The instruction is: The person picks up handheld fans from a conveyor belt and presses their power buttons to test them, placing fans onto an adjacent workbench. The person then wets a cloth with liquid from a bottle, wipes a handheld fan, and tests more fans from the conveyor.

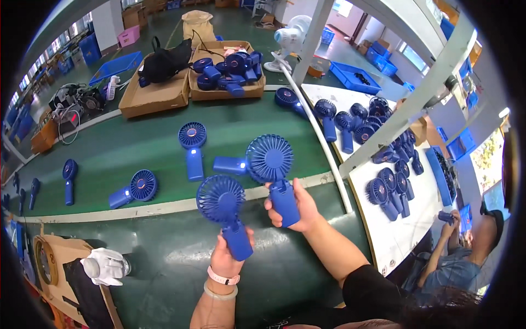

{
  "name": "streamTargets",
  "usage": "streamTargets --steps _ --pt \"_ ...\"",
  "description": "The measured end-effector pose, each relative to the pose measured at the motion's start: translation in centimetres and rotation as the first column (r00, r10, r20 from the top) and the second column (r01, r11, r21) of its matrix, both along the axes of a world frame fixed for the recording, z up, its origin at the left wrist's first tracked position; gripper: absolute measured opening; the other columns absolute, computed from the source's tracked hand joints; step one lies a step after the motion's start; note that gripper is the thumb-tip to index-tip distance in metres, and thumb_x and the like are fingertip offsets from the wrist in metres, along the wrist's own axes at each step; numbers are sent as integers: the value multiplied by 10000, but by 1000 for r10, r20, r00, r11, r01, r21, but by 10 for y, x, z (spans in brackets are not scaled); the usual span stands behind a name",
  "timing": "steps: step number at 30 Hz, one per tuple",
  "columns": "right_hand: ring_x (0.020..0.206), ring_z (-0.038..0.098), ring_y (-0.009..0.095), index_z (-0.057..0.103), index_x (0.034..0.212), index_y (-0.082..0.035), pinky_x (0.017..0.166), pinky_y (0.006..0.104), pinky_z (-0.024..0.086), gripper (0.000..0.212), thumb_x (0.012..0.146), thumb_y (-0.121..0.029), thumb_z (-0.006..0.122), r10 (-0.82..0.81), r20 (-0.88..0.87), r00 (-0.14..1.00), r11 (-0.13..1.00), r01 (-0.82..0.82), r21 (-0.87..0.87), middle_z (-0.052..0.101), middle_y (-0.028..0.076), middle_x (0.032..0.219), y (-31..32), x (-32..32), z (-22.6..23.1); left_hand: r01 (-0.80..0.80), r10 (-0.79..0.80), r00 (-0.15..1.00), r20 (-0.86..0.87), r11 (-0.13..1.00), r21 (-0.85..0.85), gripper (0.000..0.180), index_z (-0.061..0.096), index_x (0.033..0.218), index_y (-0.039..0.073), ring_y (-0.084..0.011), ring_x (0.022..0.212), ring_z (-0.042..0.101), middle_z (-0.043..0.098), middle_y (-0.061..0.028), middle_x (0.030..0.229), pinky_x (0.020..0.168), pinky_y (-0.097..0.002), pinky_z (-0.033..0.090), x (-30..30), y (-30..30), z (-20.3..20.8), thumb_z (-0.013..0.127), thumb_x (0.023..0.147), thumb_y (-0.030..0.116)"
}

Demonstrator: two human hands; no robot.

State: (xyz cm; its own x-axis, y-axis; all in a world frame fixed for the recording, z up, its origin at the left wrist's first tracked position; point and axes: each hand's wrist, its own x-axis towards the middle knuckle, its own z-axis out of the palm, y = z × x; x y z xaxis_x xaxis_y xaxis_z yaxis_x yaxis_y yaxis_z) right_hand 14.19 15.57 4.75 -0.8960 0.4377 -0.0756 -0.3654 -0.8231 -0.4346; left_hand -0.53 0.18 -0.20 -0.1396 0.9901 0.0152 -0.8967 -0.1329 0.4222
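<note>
In my left hand (226,259) a blue handheld fan (221,200) stands upright, its round grille pointing away from my wrist. My right hand (301,207) grips a second blue handheld fan (270,158), held slightly farther out. Both sets of fingers wrap round the handles. Just beyond them, on the green conveyor belt (164,112), lie more fans: one on its back (192,143), another (230,165) partly hidden behind the right-hand fan, and one turned sideways (137,189) to the left.
Cardboard trays (226,93) with fans and a black bag (164,60) stand beyond the belt. On the right, a white table (383,241) bears several fans beside a metal post (405,98). A co-worker (466,263) sits there holding something. A wrapped jar (105,266) is near left.
</note>
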Motion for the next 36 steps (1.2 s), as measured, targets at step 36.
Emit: streamTargets --steps 36 --pt "892 543 130 409 1187 -71 803 297 459 413 843 -174 612 -298 301 906 941 227 249 520 30 1028 -32 -12 -28 -235 181 938 -295 959 -157 510 320 1276 62 -264 934 582 509 -144 1129 840 -389 484 9 1 13 576 835 91"
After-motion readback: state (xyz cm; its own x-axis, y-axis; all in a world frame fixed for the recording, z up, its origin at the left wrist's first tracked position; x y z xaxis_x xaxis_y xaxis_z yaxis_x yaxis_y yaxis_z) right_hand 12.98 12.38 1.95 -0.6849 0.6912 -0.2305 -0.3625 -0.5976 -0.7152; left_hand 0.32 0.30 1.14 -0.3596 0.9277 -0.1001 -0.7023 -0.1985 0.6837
